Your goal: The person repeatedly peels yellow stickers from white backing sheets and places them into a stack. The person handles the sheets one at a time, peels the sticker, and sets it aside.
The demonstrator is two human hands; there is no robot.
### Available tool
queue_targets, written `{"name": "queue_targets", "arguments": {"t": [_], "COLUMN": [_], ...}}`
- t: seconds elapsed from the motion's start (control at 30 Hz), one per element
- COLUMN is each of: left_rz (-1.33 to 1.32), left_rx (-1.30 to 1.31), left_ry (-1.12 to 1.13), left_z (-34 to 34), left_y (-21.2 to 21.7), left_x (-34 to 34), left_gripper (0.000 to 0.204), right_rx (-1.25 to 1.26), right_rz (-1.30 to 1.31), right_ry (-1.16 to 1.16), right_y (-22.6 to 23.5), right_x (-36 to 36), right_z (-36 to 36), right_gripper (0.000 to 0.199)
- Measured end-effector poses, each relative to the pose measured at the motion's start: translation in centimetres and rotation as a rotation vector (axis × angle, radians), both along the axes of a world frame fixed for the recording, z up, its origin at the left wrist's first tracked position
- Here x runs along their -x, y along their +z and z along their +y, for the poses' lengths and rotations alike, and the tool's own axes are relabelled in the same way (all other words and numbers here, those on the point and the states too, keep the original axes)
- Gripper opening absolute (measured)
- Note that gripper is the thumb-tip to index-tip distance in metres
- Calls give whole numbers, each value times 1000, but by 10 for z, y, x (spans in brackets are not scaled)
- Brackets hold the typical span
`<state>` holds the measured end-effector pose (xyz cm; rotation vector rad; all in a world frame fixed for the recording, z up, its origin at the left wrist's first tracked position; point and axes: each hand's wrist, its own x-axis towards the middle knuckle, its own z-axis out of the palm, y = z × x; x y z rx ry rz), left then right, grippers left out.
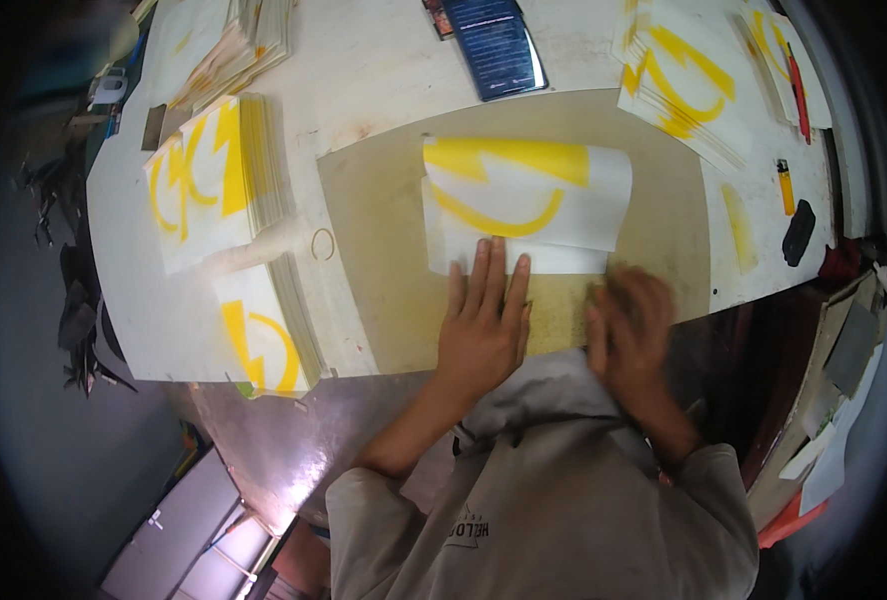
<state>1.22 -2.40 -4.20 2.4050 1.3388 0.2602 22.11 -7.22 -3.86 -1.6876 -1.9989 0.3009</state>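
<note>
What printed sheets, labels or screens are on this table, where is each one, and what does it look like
Printed sheet: centre of the board, under the left hand; white, folded, yellow curved shapes.
Sheet stack: left of the board; white with yellow shapes.
Second stack: near left edge; same print.
Third stack: far right; same white and yellow.
Dark booklet: top centre; dark blue rectangle, glossy, possibly a screen.
Right hand: blurred, beside the sheet.
</note>
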Motion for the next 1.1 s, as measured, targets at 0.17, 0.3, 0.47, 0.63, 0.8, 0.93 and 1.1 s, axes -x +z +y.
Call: {"name": "queue_targets", "arguments": {"t": [0.17,0.3,0.47,0.63,0.8,0.93,1.1], "left_rz": [-65,63,-120,-75,-19,-27,-60], "left_rx": [74,77,-121,-134,-35,-40,-215], "left_ry": [-67,50,164,238,228,300,317], "left_z": [6,16,-10,-23,-25,-28,-19], "left_y": [-4,5,-1,2,-10,-2,-5], "left_x": [12,42,35,0,-11,-12,-13], "left_gripper": [67,80,68,55,54,49,37], "right_rx": [95,113,129,115,54,23,59], "right_rz": [37,-39,-23,-80,40,-20,-204], "right_ry": [197,202,223,207,221,390,330], "right_y": [0,0,4,13,12,11,2], "right_x": [35,18,16,3,1,28,29], "right_z": [27,20,21,18,15,39,109], "right_gripper": [37,39,39,36,36,42,53]}}
